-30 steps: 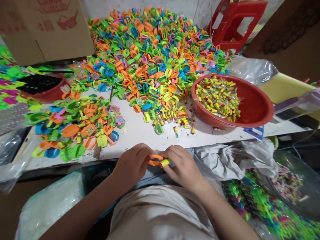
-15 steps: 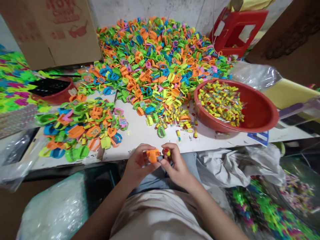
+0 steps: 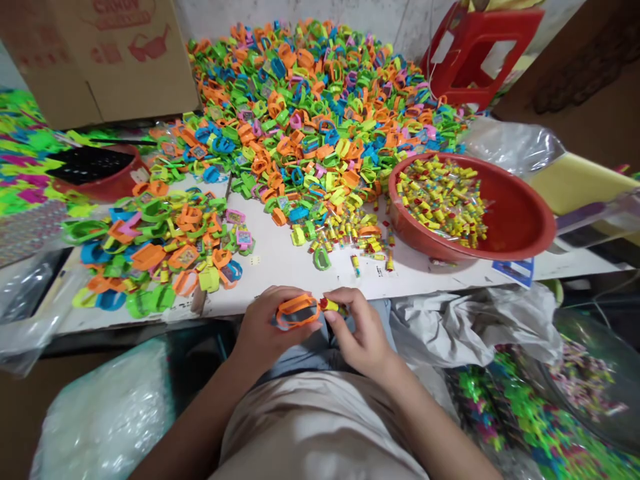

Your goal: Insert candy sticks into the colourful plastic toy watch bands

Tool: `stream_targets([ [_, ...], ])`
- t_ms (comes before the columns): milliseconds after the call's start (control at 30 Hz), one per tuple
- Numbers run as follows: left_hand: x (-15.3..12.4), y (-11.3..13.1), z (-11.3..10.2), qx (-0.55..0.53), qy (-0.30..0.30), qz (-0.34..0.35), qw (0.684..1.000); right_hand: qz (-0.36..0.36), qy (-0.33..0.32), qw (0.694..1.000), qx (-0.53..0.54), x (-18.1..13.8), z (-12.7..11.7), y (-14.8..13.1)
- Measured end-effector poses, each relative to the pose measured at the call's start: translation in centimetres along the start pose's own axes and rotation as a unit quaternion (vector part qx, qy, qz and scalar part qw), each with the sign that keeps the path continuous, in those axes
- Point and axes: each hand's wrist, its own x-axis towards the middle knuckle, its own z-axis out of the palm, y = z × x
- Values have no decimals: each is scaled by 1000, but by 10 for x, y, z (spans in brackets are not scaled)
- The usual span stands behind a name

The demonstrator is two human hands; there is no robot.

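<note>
My left hand (image 3: 267, 327) is closed on an orange plastic toy watch (image 3: 299, 311), its band loop turned up toward me. Between the thumb and fingers of my right hand (image 3: 363, 330) is a small yellow candy tube (image 3: 330, 305) with a red end, right beside the watch's edge. Both hands are above my lap at the table's front edge. Past them, loose candy tubes (image 3: 356, 265) lie on the white table (image 3: 270, 267). To the left is a smaller pile of toy watches (image 3: 147, 257) with some tubes among them.
A large heap of coloured toy watches (image 3: 310, 113) covers the back. At right stands a red basin (image 3: 520, 220) part-filled with candy tubes. A cardboard box (image 3: 135, 80), a red stool (image 3: 480, 60) and a small red bowl (image 3: 100, 190) of black pieces stand around.
The orange watch has been turned in my left hand, so its open loop now shows. The candy tube in my right hand has tipped sideways, its red end toward the watch.
</note>
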Motion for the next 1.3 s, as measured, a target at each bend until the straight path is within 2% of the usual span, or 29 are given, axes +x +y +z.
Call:
stream_targets([
  [200, 1, 0, 0, 14, -8, 11, 1000, -15, -12, 999, -35, 1, -3, -1],
  [367, -1, -4, 2, 23, 1, 9, 1000, -56, -32, 989, -133, 0, -3, -6],
  [633, -2, -1, 2, 11, 6, -31, 999, -42, -54, 982, -175, -1, -4, -10],
  [767, -3, -4, 1, -15, -19, -120, 993, -61, -101, 957, -264, -2, -3, -8],
  [900, -6, -15, 4, -37, -99, -256, 961, -57, -142, 929, -337, -7, 3, 1],
  [967, -8, -20, 5, -37, -138, -286, 948, -56, -157, 930, -329, -12, 7, 7],
  [1033, -9, -23, 6, -51, -156, -284, 945, -60, -162, 934, -312, -15, 13, 12],
  [1133, -9, -25, 4, -55, -142, -273, 950, -47, -142, 945, -291, -16, 22, 16],
  [1200, -4, -26, -5, -18, -121, -249, 961, -41, -125, 954, -271, -11, 26, 21],
  [1233, 0, -27, -13, 16, -100, -228, 968, -41, -113, 957, -265, -7, 26, 24],
  [1300, 13, -29, -38, 103, -19, -181, 978, -36, -87, 958, -271, 1, 23, 35],
])
